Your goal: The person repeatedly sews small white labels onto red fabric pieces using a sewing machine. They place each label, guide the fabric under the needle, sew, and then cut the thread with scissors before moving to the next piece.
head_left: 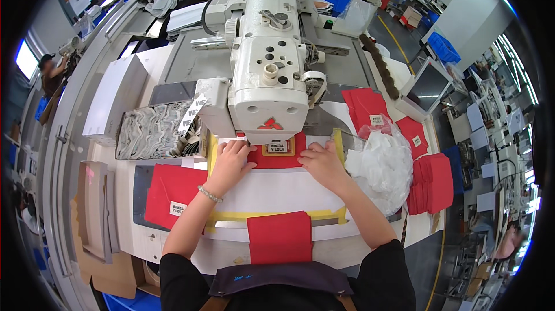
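Note:
A red fabric piece (272,162) lies under the head of a large white sewing machine (269,82). On it sits a small light label (278,147) inside a tan frame. My left hand (232,159) rests on the fabric's left edge, fingers apart, thumb pointing inward. At the right edge my right hand (322,164) lies with its fingers spread on the cloth. Neither hand grips anything that I can see. A white sheet (277,189) bordered with yellow tape lies beneath. Nearer to me is a stack of plain red fabric pieces (280,239).
Left stand an open box of folded white strips (156,129), a long white box (115,100) and labelled red pieces (167,187). To the right are crumpled white film (378,169), red stacks (430,184) and a monitor (426,88). Other people are in the background.

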The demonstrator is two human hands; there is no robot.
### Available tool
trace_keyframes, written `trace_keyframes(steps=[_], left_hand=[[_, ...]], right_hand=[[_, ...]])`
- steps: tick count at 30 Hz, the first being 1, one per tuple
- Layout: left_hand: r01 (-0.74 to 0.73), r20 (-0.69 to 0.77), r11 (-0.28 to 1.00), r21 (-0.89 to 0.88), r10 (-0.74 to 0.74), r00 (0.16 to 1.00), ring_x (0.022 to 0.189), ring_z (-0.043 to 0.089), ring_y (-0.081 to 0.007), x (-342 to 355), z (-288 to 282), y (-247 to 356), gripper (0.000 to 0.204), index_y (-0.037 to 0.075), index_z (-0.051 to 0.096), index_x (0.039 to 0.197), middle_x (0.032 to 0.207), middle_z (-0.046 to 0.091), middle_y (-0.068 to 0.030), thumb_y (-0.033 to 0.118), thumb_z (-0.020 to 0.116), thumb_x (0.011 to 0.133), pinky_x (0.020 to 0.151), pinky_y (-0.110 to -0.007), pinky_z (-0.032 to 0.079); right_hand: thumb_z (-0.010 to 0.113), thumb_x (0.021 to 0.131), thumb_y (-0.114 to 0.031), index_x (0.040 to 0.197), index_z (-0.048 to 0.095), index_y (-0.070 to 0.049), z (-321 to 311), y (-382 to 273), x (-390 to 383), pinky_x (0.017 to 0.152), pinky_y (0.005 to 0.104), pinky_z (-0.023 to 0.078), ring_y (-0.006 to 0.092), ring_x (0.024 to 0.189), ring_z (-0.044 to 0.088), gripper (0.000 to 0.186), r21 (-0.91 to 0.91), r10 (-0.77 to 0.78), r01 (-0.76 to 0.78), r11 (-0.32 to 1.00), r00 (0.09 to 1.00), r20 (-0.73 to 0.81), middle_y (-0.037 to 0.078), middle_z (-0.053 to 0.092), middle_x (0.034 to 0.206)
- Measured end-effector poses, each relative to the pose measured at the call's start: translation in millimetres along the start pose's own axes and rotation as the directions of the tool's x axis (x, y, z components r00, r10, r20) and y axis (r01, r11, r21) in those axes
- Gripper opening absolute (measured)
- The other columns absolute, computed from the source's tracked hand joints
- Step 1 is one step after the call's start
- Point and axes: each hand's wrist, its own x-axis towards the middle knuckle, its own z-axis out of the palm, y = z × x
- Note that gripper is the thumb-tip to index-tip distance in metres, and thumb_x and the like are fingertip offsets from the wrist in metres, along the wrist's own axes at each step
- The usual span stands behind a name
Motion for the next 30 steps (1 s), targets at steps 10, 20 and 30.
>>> trace_keyframes(steps=[10, 20, 30], left_hand=[[-0.186, -0.131, 0.982, 0.022, 0.187, 0.973, 0.088, 0.060, -0.0226, 0, 12, 8, 0.024, 0.009, 0.065, 0.094, 0.088, 0.064, -0.0043, 0.018, 0.076, 0.075, 0.084, -0.037, 0.044], [-0.322, -0.182, 0.909, 0.263, 0.375, 0.909, 0.074, 0.058, -0.0174, 5, 32, 17, 0.012, 0.007, 0.063, 0.084, 0.076, 0.058, -0.0015, 0.012, 0.064, 0.074, 0.067, -0.032, 0.046], [-0.389, -0.102, 0.886, 0.252, 0.424, 0.900, 0.073, 0.055, -0.0170, -20, 10, 24, 0.016, 0.006, 0.063, 0.086, 0.076, 0.053, -0.0020, 0.009, 0.062, 0.071, 0.068, -0.031, 0.046]], right_hand=[[0.068, 0.078, -0.014, 0.085, 0.068, -0.013, 12, -3, -3, 0.085, 0.0396, 0.034, 0.0147, 0.096, 0.058, 0.007, -0.024, -0.022, 0.019, 1.000, 0.992, -0.123, -0.005, 0.067, 0.093], [0.068, 0.079, -0.012, 0.084, 0.062, -0.014, 8, -10, -2, 0.079, 0.0392, 0.032, 0.0130, 0.094, 0.058, 0.007, 0.201, 0.089, -0.022, 0.979, 0.940, -0.330, -0.006, 0.064, 0.087], [0.062, 0.076, -0.011, 0.091, 0.061, -0.014, 17, -32, -27, 0.079, 0.0379, 0.032, 0.0119, 0.102, 0.057, 0.016, -0.006, -0.062, 0.063, 0.998, 0.945, -0.320, -0.004, 0.062, 0.102]])
